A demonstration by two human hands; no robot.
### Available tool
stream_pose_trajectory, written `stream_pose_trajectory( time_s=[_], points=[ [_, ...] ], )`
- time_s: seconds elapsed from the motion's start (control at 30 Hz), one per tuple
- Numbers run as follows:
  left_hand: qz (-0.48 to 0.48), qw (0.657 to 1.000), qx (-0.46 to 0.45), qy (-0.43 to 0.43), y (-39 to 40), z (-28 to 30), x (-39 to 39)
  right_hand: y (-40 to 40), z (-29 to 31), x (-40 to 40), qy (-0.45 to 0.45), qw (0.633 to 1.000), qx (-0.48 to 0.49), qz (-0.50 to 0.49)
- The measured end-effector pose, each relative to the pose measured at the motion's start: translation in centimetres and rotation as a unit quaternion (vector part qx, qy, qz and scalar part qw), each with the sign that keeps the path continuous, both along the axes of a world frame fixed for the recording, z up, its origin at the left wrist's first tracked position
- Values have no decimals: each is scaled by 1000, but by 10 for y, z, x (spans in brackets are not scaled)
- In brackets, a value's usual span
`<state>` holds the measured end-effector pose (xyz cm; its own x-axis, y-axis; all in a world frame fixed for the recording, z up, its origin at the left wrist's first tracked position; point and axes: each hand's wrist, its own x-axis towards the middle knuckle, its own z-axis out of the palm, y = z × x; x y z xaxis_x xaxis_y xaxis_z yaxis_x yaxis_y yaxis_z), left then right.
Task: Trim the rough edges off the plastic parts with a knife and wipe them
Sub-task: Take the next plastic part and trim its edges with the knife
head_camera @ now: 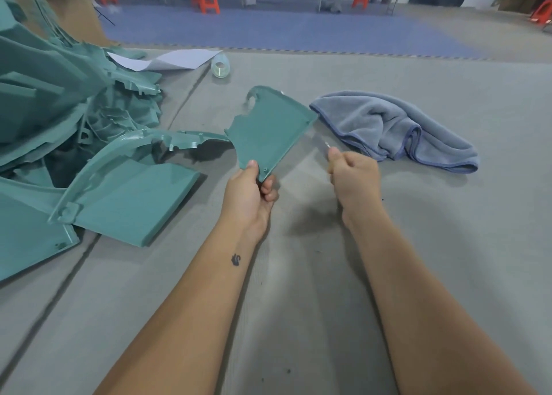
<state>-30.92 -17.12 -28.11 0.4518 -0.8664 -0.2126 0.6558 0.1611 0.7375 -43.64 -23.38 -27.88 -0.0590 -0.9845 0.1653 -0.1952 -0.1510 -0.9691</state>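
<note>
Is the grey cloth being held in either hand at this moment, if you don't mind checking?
No, the grey cloth lies on the table, while the left hand holds a teal plastic part and the right hand grips the knife.

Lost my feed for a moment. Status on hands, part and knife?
Left hand grips teal part by its near corner, held up. Right hand fisted on knife, blade blurred beside part's right edge. Grey cloth lies just behind.
</note>
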Motion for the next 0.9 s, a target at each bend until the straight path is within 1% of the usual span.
stream_pose_trajectory(
  time_s=[0.1,0.17,0.23,0.3,0.4,0.5,0.6,0.7,0.77,0.83,0.9],
  points=[
    [-2,1000,5,3,0,2,0,7,0,-3,-84,995,-7,53],
    [-4,1000,6,5,-1,3,1,18,1,6,-105,989,-16,107],
    [-7,1000,10,9,-2,3,1,28,-1,18,-74,987,-8,144],
    [-9,1000,22,14,-2,3,2,34,-4,27,-27,987,-1,158],
    [-7,999,37,28,-2,2,2,36,-8,32,19,985,-2,173],
    [-23,998,33,45,0,2,4,36,-8,32,55,982,-33,175],
    [-53,997,33,41,1,3,8,33,-6,32,92,979,-77,162],
    [-72,996,35,39,0,3,10,30,-6,34,98,977,-94,166],
    [-79,995,32,45,1,3,12,26,-4,32,76,982,-86,151],
    [-77,996,30,43,2,2,11,18,-2,28,18,991,-58,118],
    [-68,997,30,30,3,1,10,10,1,20,-18,995,-42,93]
  ],
)
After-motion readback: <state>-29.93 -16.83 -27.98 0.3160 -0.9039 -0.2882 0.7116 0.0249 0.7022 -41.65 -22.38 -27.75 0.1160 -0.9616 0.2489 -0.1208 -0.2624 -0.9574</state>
